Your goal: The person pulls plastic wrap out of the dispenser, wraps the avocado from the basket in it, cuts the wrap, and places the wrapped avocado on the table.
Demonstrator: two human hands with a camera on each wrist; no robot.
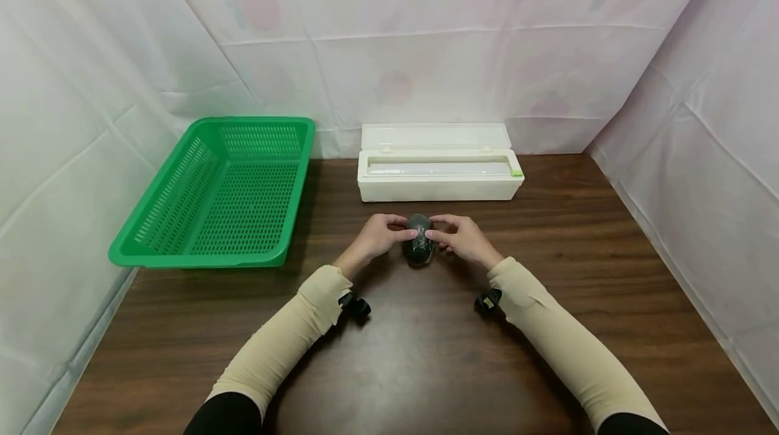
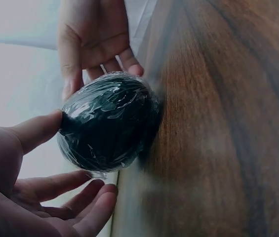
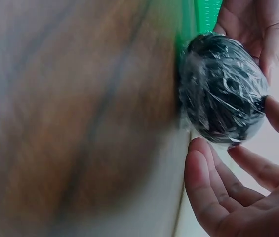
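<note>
A dark, rounded oblong thing wrapped in clear cling film (image 1: 418, 245) is at the middle of the wooden table, its long side toward the camera. My left hand (image 1: 379, 235) pinches it from the left, thumb on top and index finger at its far end. From the right, my right hand (image 1: 465, 239) does the same. Both wrist views show the film wrinkled and shiny over the dark surface. In the left wrist view, the thumb (image 2: 40, 129) presses on one side while the lower fingers spread beneath, loosely bent. The exact kind of thing under the film cannot be told.
Behind the hands stands a white cling film box (image 1: 439, 189), its lid (image 1: 435, 136) raised and a roll inside; a light green piece (image 1: 516, 172) is at its right end. A green slotted basket (image 1: 282, 245) stands at the left. Pale curtains (image 1: 426, 76) surround the table.
</note>
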